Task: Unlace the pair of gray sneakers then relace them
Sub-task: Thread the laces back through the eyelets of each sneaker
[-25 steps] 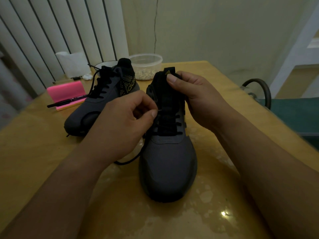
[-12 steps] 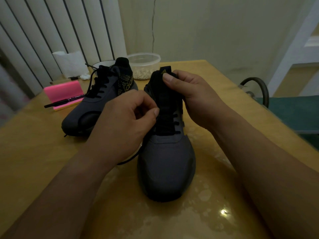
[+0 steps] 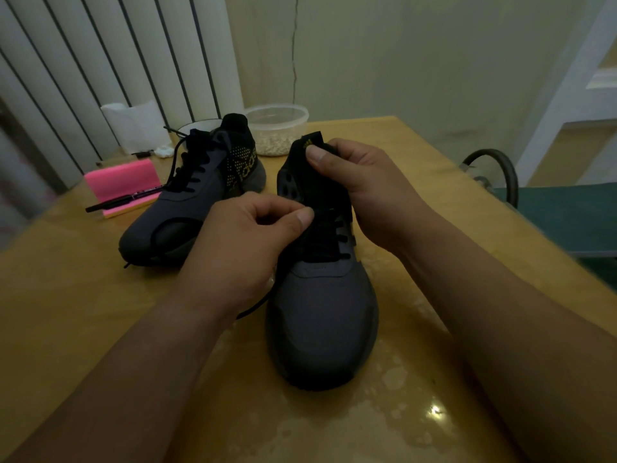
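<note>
A gray sneaker (image 3: 322, 315) with black laces stands in the middle of the table, toe toward me. My right hand (image 3: 364, 185) grips its black tongue at the top, thumb over the gold logo. My left hand (image 3: 240, 248) pinches the black lace (image 3: 322, 228) at the shoe's left eyelets between thumb and forefinger. A loose lace end (image 3: 252, 309) trails out under my left wrist. The second gray sneaker (image 3: 197, 202) sits behind on the left, laced, with a gold dotted pattern on its side.
A pink block (image 3: 123, 185) with a black pen (image 3: 123, 200) across it lies at the left. A clear tub of grain (image 3: 277, 128), a white bowl (image 3: 197, 127) and white tissue (image 3: 137, 127) stand at the back. A chair (image 3: 564, 212) is on the right. The table (image 3: 66, 295) is glossy yellow.
My left hand has shifted slightly up and right along the lace, keeping its pinch. My right hand stays on the tongue. The shoes have not moved.
</note>
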The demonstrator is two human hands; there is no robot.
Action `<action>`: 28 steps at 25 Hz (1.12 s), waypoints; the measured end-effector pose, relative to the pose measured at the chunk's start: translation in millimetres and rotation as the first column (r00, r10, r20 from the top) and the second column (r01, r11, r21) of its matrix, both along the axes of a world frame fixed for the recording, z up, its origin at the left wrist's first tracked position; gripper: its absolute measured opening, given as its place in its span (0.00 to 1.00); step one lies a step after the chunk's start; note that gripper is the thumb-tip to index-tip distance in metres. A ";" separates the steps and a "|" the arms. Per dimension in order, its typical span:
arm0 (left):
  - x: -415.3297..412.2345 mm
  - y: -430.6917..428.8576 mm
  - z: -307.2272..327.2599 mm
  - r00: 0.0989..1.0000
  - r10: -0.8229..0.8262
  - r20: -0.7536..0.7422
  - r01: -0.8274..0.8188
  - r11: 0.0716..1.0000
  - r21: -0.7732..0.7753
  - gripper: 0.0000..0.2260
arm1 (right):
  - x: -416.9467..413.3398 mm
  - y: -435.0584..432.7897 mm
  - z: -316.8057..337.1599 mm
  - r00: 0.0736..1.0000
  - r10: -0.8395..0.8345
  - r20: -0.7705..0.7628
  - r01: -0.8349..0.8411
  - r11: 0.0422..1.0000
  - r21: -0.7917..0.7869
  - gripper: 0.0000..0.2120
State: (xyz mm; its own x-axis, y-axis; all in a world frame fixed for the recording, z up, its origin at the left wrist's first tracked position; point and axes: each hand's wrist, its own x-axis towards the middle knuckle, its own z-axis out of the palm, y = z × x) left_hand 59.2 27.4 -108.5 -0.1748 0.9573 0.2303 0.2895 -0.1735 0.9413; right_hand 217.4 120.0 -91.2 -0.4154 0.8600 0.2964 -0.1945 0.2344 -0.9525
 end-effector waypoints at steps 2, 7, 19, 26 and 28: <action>4.2 2.3 -2.6 0.999 -0.002 0.044 0.004 1.000 -0.026 0.03 | -1.4 -1.0 -0.7 0.998 0.001 0.055 -0.002 1.000 0.023 0.07; 5.7 3.4 -4.6 0.998 0.020 0.062 -0.017 0.999 -0.046 0.04 | 34.2 -5.1 26.3 0.899 -0.298 0.322 0.218 0.940 0.261 0.11; 0.9 2.4 -2.1 0.994 -0.028 0.102 0.031 0.999 -0.029 0.04 | 37.6 -46.1 -7.8 0.850 -0.285 0.443 0.161 0.941 0.297 0.04; -4.7 1.3 1.8 0.997 -0.083 0.010 0.083 0.996 -0.012 0.05 | 32.6 -43.5 -6.6 0.855 -0.232 0.465 0.141 0.965 0.222 0.08; -8.2 0.6 4.2 0.994 -0.058 -0.094 0.059 0.998 0.008 0.04 | 37.3 -43.2 -9.2 0.875 -0.212 0.436 0.157 0.975 0.158 0.10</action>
State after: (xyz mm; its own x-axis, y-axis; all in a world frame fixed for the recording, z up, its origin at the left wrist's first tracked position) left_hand 51.0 28.0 -104.3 -0.0956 0.9626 0.2537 0.3657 -0.2031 0.9083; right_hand 254.7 76.8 -100.3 -0.3640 0.9058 0.2171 0.3035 0.3357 -0.8918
